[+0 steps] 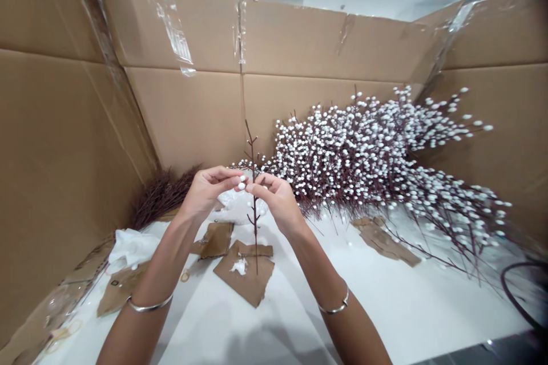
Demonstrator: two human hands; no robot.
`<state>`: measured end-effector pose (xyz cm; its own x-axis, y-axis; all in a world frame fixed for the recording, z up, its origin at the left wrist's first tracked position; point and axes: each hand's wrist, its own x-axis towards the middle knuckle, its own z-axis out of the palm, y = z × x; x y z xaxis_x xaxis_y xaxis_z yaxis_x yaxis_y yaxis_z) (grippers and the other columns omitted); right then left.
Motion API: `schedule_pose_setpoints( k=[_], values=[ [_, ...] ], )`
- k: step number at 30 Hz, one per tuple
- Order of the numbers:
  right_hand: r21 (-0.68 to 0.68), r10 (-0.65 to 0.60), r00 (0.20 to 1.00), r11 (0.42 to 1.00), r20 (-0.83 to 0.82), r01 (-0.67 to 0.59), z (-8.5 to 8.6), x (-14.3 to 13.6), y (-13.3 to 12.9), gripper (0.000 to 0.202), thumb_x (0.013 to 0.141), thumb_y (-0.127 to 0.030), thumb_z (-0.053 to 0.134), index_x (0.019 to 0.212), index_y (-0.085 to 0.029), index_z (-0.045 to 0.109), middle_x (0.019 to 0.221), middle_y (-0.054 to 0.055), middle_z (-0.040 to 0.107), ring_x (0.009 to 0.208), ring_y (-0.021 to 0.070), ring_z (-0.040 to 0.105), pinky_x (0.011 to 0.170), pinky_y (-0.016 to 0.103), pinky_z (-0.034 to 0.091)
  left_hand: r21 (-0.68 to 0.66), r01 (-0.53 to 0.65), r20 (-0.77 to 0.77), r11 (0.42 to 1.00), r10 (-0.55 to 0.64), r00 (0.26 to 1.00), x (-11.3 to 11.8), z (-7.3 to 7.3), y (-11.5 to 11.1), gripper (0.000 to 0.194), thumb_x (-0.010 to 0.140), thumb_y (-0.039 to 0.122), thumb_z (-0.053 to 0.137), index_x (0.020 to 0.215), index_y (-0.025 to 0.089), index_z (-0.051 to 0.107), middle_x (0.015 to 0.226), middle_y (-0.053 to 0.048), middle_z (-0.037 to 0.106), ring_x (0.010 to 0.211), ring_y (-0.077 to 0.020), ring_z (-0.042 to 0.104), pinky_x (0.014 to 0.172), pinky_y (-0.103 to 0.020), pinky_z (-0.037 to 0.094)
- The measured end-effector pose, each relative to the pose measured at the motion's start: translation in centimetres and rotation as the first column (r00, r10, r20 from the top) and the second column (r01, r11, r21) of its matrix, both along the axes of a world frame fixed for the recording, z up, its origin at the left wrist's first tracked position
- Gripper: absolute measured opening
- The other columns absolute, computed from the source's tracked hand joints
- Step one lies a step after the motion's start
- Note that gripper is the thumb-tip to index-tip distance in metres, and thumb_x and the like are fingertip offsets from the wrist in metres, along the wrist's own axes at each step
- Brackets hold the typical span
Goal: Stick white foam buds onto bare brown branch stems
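Forearms nearest, reaching to near-upright brown stem betw. hands. L hand pinched on white buds just L of stem; R hand clamped on stem itself. Prob. fitting buds; needing steady aim next.

"What's hidden?"
"A stretch of the twig — the right hand covers it."
"And the white buds?"
"Partly masked by the left hand, so how they sit between its fingertips is unclear."
"What gets cut off?"
"Both forearms, at the bottom edge — and the dark cable, at the right"
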<state>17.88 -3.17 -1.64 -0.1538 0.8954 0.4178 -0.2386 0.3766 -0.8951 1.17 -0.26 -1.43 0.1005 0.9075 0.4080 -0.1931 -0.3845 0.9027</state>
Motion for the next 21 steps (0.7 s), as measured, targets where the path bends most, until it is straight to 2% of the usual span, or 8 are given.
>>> schedule_pose_setpoints(
  k=[7, 16, 21],
  values=[
    [0.035, 0.008, 0.999, 0.999, 0.039, -0.01, -0.11, -0.14, -0.21, 0.02, 0.075, -0.032, 0.07, 0.065, -0.02, 0.057, 0.069, -0.002, 0.057, 0.069, 0.0133, 0.049, 0.069, 0.028, 0.038, -0.072, 0.089, 0.038, 0.993, -0.086, 0.996, -0.31, 0.53, -0.38, 0.024, 0.054, 0.032, 0.092, 0.07, 0.019, 0.079, 0.073, -0.004, 0.076, 0.066, -0.0134, 0.065, 0.066, -0.025, 0.049],
    [0.056, -0.027, 0.998, 0.998, 0.055, 0.024, -0.19, -0.22, -0.07, 0.021, 0.077, -0.032, 0.069, 0.065, -0.02, 0.056, 0.066, -0.004, 0.052, 0.064, 0.0121, 0.043, 0.065, 0.027, 0.034, -0.087, 0.084, 0.032, 0.993, -0.082, 0.996, -0.21, 0.67, -0.38, 0.028, 0.049, 0.034, 0.093, 0.066, 0.018, 0.077, 0.076, -0.005, 0.076, 0.066, -0.0147, 0.064, 0.065, -0.027, 0.049],
    [0.048, -0.029, 0.997, 0.999, 0.065, 0.026, -0.07, -0.16, -0.08, 0.023, 0.076, -0.035, 0.069, 0.065, -0.02, 0.056, 0.069, -0.003, 0.055, 0.068, 0.0129, 0.046, 0.068, 0.028, 0.037, -0.067, 0.077, -0.042, 0.995, -0.08, 0.996, -0.81, 0.67, -0.39, 0.025, 0.057, 0.034, 0.09, 0.073, 0.018, 0.079, 0.079, -0.006, 0.077, 0.07, -0.0167, 0.066, 0.069, -0.029, 0.051]
  ],
)
